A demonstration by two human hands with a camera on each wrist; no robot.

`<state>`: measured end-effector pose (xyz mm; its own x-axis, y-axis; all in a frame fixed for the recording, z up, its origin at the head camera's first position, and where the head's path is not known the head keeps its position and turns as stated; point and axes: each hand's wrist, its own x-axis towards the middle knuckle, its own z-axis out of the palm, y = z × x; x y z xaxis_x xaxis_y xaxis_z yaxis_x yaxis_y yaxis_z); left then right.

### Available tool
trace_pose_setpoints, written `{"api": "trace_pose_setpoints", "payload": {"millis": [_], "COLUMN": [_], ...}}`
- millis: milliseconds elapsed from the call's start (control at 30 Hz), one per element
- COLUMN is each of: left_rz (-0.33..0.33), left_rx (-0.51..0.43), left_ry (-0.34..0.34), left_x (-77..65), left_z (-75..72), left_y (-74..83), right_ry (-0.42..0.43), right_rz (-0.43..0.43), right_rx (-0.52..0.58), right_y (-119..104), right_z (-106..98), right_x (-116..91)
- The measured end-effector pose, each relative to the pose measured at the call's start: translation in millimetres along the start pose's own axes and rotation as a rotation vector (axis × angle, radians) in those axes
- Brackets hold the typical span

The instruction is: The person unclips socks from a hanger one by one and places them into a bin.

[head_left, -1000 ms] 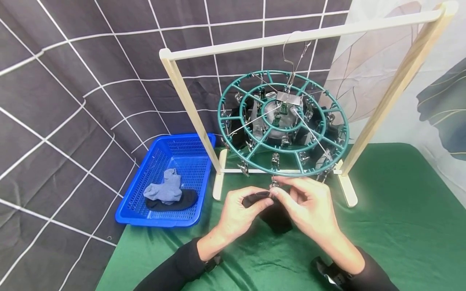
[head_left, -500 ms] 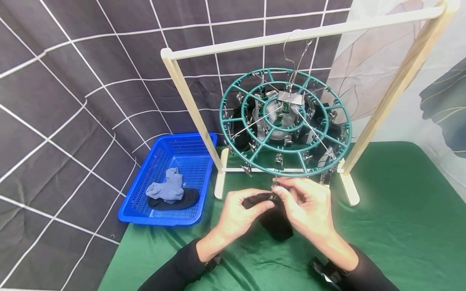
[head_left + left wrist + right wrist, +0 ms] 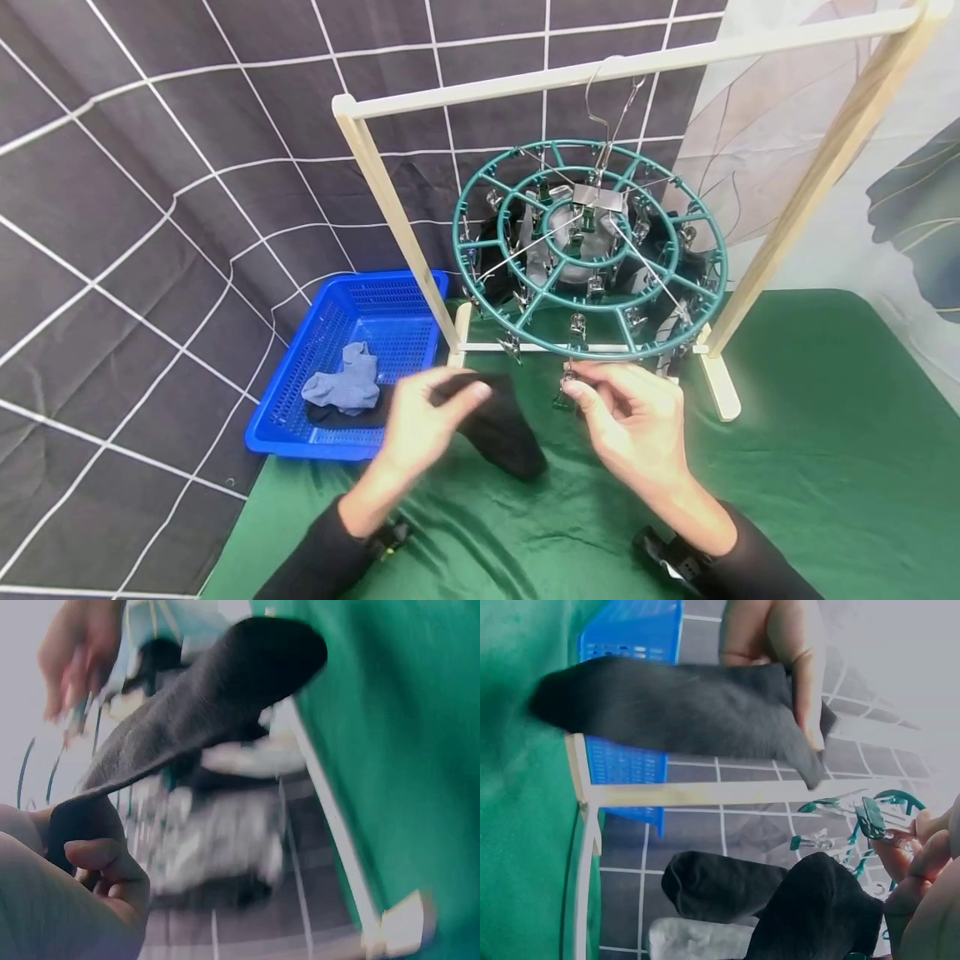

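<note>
Between thumb and fingers, my left hand [image 3: 422,421] pinches a black sock [image 3: 501,429] by its cuff; the toe end hangs down to the right. My right hand [image 3: 636,417] pinches a metal clip [image 3: 566,390] at the front rim of the round green drying hanger [image 3: 587,348]. In the right wrist view the clip's green tips [image 3: 870,817] hold nothing, and the black sock is apart from it. Several black and grey socks hang from the hanger; a black hanging sock [image 3: 814,911] shows beneath the clip in that view.
To the left stands a blue basket [image 3: 258,433] with a blue-grey sock [image 3: 345,379] lying on a black one [image 3: 330,416]. The hanger hooks over the bar of a wooden stand [image 3: 517,87]. Green cloth [image 3: 810,475] covers the table.
My left hand has moved left with the black sock, away from the clip it was at. My right hand stays at the clip in nearly the same place.
</note>
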<state>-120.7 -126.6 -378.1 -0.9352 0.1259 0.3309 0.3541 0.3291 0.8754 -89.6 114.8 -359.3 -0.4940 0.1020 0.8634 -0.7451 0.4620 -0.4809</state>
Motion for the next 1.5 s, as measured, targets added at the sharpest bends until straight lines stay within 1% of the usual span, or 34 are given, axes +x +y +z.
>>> {"api": "trace_pose_setpoints", "payload": {"millis": [33, 100, 167, 233, 267, 300, 367, 467, 500, 533, 600, 633, 700, 733, 767, 833, 900, 933, 1000, 1067, 1100, 1167, 1200, 1233, 1267, 1300, 1333, 1400, 1433, 1500], "left_rz": [-0.035, -0.131, -0.204, -0.259, -0.283, -0.307, -0.346, -0.4, -0.407, -0.401, -0.363, -0.332, -0.213, -0.145, -0.067, 0.12, 0.33, 0.44, 0.672, 0.898, 0.998, 1.151, 1.207, 1.244, 1.262, 1.265, 1.26, 1.237, 1.217, 1.173], "left_rx": [0.011, 0.018, 0.04, 0.097, 0.139, 0.194, 0.293, 0.424, 0.47, 0.515, 0.6, 0.643, 0.702, 0.715, 0.707, 0.689, 0.661, 0.638, 0.578, 0.511, 0.477, 0.417, 0.419, 0.442, 0.476, 0.516, 0.562, 0.669, 0.702, 0.736], "left_ry": [0.051, 0.156, 0.261, 0.345, 0.371, 0.384, 0.386, 0.33, 0.308, 0.289, 0.264, 0.266, 0.316, 0.35, 0.386, 0.454, 0.484, 0.484, 0.462, 0.416, 0.383, 0.291, 0.247, 0.206, 0.168, 0.137, 0.113, 0.087, 0.07, 0.046], "left_x": [4.7, 13.6, 22.9, 30.9, 33.9, 35.9, 38.1, 37.1, 35.9, 35.3, 34.3, 34.0, 34.7, 35.4, 36.1, 37.0, 36.9, 36.3, 34.5, 32.1, 31.0, 29.6, 29.4, 29.3, 29.3, 29.4, 29.8, 31.0, 31.8, 33.1], "left_z": [-13.1, -41.0, -68.8, -93.5, -104.2, -113.7, -128.2, -142.6, -145.9, -148.3, -150.6, -150.0, -144.7, -139.7, -133.3, -117.0, -96.3, -84.6, -60.0, -37.0, -26.8, -9.2, -1.9, 4.5, 10.3, 15.6, 20.5, 28.8, 32.0, 36.6], "left_y": [-5.4, -13.6, -23.8, -34.9, -40.8, -46.3, -56.9, -69.2, -72.2, -75.4, -79.9, -81.2, -82.0, -79.9, -75.6, -60.5, -35.3, -19.2, 16.5, 53.7, 71.1, 99.8, 110.6, 118.4, 123.8, 126.8, 126.9, 120.3, 116.0, 107.8], "right_ry": [0.0, 0.0, -0.004, -0.005, -0.008, -0.01, -0.014, -0.014, -0.013, -0.012, -0.011, -0.009, -0.006, -0.005, -0.006, -0.008, -0.013, -0.012, -0.008, -0.008, -0.01, -0.013, -0.015, -0.015, -0.015, -0.015, -0.014, -0.015, -0.018, -0.026], "right_rz": [-0.004, -0.014, -0.023, -0.028, -0.032, -0.036, -0.042, -0.051, -0.055, -0.06, -0.07, -0.075, -0.083, -0.084, -0.086, -0.088, -0.091, -0.093, -0.098, -0.101, -0.103, -0.108, -0.112, -0.114, -0.115, -0.115, -0.116, -0.116, -0.112, -0.108], "right_rx": [0.001, -0.001, -0.01, -0.01, -0.013, -0.018, -0.024, -0.03, -0.031, -0.031, -0.037, -0.042, -0.049, -0.053, -0.055, -0.054, -0.054, -0.055, -0.059, -0.058, -0.062, -0.066, -0.069, -0.071, -0.075, -0.081, -0.083, -0.087, -0.085, -0.082], "right_y": [0, 0, 0, -1, -1, -1, -1, -1, 0, 0, 0, 0, 0, 0, 0, 0, 0, 0, 0, 0, 0, 1, 1, 1, 1, 1, 1, -2, -3, -3], "right_z": [0, 0, 0, 0, 0, -1, -1, -1, 0, 0, 0, 0, 0, 0, 0, -1, -1, -1, -2, -1, 0, 0, 0, 1, 1, 1, 0, 0, 0, 0], "right_x": [0, 1, 1, 1, 2, 2, 2, 1, 1, 1, 2, 2, 2, 2, 2, 2, 3, 3, 3, 3, 3, 3, 3, 3, 2, 2, 2, 3, 3, 2]}}
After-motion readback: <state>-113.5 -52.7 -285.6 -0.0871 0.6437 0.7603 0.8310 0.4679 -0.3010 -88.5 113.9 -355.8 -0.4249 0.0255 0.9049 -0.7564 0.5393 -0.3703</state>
